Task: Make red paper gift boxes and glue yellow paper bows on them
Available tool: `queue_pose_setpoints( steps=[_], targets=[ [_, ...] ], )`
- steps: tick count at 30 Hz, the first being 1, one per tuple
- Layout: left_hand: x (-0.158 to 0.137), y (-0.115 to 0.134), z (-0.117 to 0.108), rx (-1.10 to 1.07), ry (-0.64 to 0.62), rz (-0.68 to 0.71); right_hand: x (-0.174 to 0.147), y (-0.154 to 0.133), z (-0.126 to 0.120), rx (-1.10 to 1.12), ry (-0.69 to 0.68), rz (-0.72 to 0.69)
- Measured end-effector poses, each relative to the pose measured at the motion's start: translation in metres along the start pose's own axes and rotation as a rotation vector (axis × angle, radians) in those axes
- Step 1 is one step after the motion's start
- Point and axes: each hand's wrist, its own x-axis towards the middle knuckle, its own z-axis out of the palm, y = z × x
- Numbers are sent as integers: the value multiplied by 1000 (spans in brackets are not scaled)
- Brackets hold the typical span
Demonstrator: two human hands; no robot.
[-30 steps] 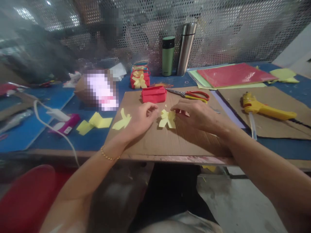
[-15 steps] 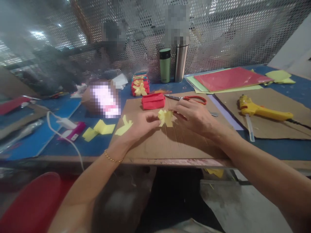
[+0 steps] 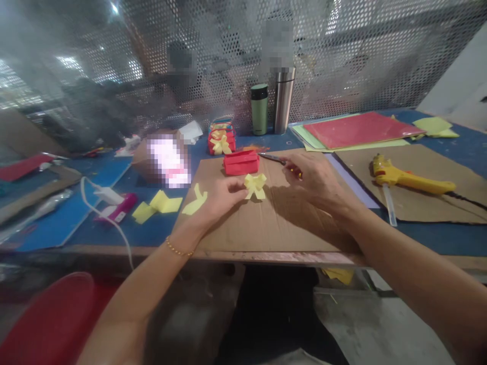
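Note:
My left hand (image 3: 224,196) pinches the edge of a yellow paper bow (image 3: 255,186) between thumb and fingers, just above the cardboard sheet (image 3: 243,230). To its right, my right hand (image 3: 315,180) has its fingers curled around the handles of a pair of scissors (image 3: 271,158). The blades point left, and the handles are mostly hidden under the hand. Behind the bow lies a small red folded paper box (image 3: 241,162). Beside my left wrist rests a cut yellow paper piece (image 3: 195,201).
At the back stand a small red box with a yellow bow (image 3: 222,142), a green tumbler (image 3: 259,110) and a steel flask (image 3: 283,104). A yellow glue gun (image 3: 414,180) lies on cardboard at right. Yellow slips (image 3: 164,202) and a power bank with a white cable (image 3: 117,207) are at left.
My right hand has left the yellow bow, moved slightly right and back, and closed around the scissors' handles. My left hand still holds the bow.

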Motion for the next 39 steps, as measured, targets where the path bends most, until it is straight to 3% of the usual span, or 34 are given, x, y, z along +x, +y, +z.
queue_pose_setpoints(
  steps=[10,17,23,25,32,36,39],
  targets=[
    [1,3,-2,200,20,41,10,23,-4,-13,165,132],
    [3,1,-1,232,17,54,18,45,-33,-142,304,270],
    [4,0,-1,244,12,87,19,62,-54,-297,319,363],
    [5,2,-1,256,12,59,20,59,-58,-391,247,431],
    [2,14,0,377,78,1,23,28,-59,-596,-243,618],
    [1,16,-4,467,250,71,26,17,-56,-619,-368,581],
    [3,13,-10,484,395,166,21,16,-67,-633,-429,551]
  ],
)
